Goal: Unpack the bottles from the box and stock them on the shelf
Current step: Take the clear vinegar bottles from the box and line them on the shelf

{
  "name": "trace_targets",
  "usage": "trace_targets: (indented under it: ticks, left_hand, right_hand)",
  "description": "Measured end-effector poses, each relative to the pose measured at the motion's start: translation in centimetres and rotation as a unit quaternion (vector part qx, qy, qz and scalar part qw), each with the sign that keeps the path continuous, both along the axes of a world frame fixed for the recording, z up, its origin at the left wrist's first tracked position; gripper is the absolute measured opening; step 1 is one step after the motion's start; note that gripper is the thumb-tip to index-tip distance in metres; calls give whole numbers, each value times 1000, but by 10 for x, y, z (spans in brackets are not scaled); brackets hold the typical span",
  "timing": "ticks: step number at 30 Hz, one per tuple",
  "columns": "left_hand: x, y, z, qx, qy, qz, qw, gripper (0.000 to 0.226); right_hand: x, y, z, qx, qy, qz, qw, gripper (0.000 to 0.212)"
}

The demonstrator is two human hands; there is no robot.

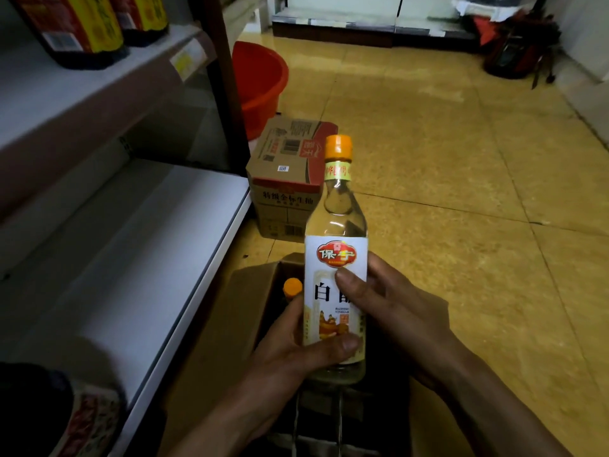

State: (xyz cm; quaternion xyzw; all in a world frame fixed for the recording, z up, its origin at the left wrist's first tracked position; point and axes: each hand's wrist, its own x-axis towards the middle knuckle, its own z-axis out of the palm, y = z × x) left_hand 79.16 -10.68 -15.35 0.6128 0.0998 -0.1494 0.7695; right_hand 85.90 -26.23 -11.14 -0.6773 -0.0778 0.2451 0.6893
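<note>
A clear vinegar bottle (336, 225) with an orange cap and a white label stands upright above the open cardboard box (250, 291). My left hand (290, 347) grips its lower part, thumb across the label. My right hand (385, 301) holds it from the right, thumb pressed on the label's middle. Inside the box, another orange-capped bottle (292, 287) shows just left of the held one. The white shelf (131, 245) lies to the left at about box height.
A closed carton (290, 179) sits on the floor beyond the open box, with a red bucket (260, 80) behind it. Dark bottles (82, 24) stand on the upper shelf and one dark bottle (49, 413) at the lower left. Yellow tiled floor (461, 159) spreads to the right.
</note>
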Motion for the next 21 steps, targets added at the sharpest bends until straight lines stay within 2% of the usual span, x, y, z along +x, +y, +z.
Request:
trace_targets:
  ticks: [10,16,21]
  left_hand:
    - [-27,-6,18,3,54,2,999,59]
    - [-54,-8,38,0,96,-19,995,65]
    - [-82,-14,55,-14,126,-23,992,61]
  right_hand:
    - [-26,1,8,18,112,6,994,44]
    - [-56,0,23,2,166,-10,986,44]
    - [-85,-6,25,-3,207,-27,978,45]
